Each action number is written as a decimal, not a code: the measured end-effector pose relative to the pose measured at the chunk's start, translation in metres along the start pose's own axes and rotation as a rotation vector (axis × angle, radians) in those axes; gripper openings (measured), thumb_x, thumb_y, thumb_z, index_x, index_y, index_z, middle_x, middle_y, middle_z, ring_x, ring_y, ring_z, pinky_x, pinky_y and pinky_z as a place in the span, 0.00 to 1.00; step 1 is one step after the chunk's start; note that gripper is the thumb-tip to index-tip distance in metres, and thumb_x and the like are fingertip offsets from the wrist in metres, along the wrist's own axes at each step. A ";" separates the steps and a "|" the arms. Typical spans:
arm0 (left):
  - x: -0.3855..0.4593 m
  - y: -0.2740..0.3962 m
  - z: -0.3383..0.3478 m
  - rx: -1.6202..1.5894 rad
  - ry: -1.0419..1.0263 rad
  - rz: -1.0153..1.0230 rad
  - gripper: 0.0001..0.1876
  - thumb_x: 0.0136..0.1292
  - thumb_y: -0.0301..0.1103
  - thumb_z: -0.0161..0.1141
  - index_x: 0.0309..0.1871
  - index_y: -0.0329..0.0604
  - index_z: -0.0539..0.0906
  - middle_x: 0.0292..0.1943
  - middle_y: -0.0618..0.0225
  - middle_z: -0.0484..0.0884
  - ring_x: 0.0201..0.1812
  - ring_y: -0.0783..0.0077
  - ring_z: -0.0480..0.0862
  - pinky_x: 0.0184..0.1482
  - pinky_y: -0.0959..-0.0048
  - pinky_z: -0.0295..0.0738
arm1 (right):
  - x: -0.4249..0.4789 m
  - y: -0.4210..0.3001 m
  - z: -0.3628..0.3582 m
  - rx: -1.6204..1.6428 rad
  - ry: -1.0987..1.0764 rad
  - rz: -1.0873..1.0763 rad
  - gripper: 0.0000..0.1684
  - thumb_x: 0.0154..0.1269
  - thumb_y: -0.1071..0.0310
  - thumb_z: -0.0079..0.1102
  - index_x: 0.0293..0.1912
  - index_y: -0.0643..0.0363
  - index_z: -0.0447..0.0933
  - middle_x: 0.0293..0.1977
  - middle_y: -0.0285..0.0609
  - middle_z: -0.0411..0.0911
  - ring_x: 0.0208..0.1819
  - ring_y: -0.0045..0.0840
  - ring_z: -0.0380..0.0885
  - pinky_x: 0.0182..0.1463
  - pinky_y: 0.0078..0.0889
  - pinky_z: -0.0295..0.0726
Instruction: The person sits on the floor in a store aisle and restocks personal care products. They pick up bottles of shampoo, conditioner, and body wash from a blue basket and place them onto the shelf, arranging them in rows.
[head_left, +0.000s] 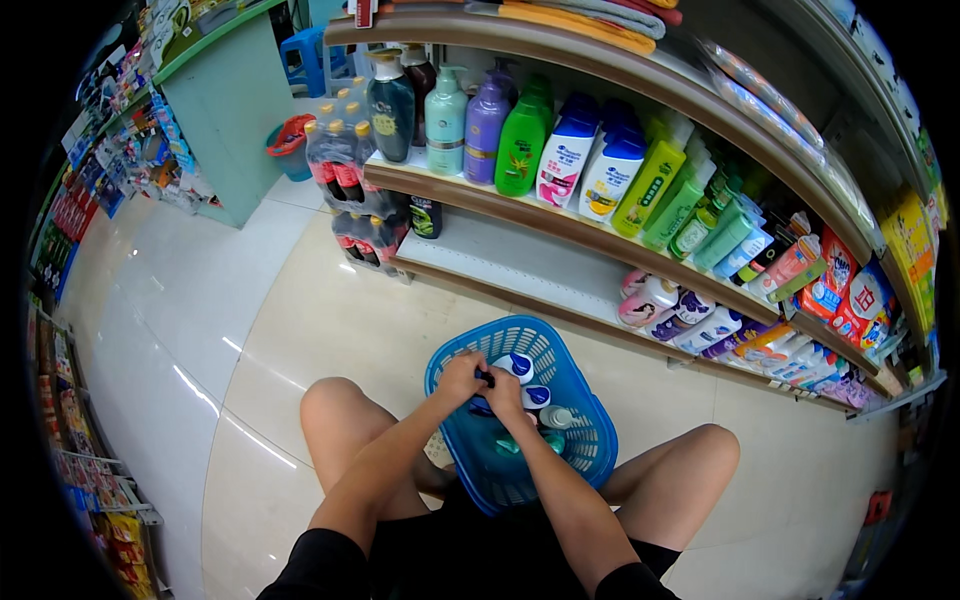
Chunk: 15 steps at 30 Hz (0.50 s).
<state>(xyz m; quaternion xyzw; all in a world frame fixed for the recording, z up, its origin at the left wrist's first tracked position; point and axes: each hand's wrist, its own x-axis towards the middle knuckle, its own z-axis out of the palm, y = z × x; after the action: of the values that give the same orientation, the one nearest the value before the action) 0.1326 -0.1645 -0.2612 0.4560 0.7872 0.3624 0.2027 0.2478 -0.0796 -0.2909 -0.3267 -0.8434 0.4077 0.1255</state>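
A blue plastic shopping basket rests between my knees. Above its left half, my left hand and my right hand meet around a small dark thing, perhaps a bottle cap; my fingers cover most of it. Just beyond my right hand, a white bottle with a blue cap stands in the basket, and a second blue-capped bottle is beside it. Closer to me are a bottle with a pale cap and a green item, partly hidden by my right forearm.
Ahead, a shelf carries shampoo and pump bottles. The lower shelf board holds a dark bottle at its left end and several bottles at its right. Shrink-wrapped drink bottles stand left of the shelves, near a bin and a green counter.
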 end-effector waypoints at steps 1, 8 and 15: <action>0.000 0.002 0.001 0.088 -0.015 -0.012 0.14 0.44 0.27 0.73 0.36 0.42 0.82 0.39 0.56 0.83 0.45 0.50 0.84 0.48 0.56 0.79 | 0.000 -0.001 0.001 -0.020 -0.018 0.008 0.23 0.52 0.71 0.71 0.50 0.61 0.83 0.44 0.57 0.82 0.45 0.52 0.82 0.49 0.48 0.81; 0.007 0.044 -0.006 0.320 0.016 0.006 0.07 0.53 0.30 0.68 0.36 0.45 0.84 0.41 0.60 0.83 0.46 0.51 0.85 0.50 0.49 0.79 | 0.004 -0.006 -0.019 -0.007 0.079 -0.053 0.12 0.58 0.71 0.65 0.41 0.66 0.83 0.37 0.58 0.84 0.41 0.48 0.85 0.45 0.43 0.83; 0.061 0.052 -0.077 -0.236 0.178 0.031 0.08 0.55 0.27 0.69 0.38 0.39 0.84 0.33 0.59 0.88 0.37 0.61 0.89 0.41 0.65 0.82 | 0.038 -0.084 -0.074 0.177 0.099 -0.113 0.14 0.60 0.70 0.68 0.46 0.65 0.84 0.37 0.53 0.86 0.37 0.36 0.88 0.43 0.34 0.85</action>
<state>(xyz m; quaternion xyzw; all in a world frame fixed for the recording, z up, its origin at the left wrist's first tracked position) 0.0818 -0.1245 -0.1707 0.4073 0.7468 0.4944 0.1789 0.2170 -0.0476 -0.1811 -0.2861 -0.8140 0.4561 0.2181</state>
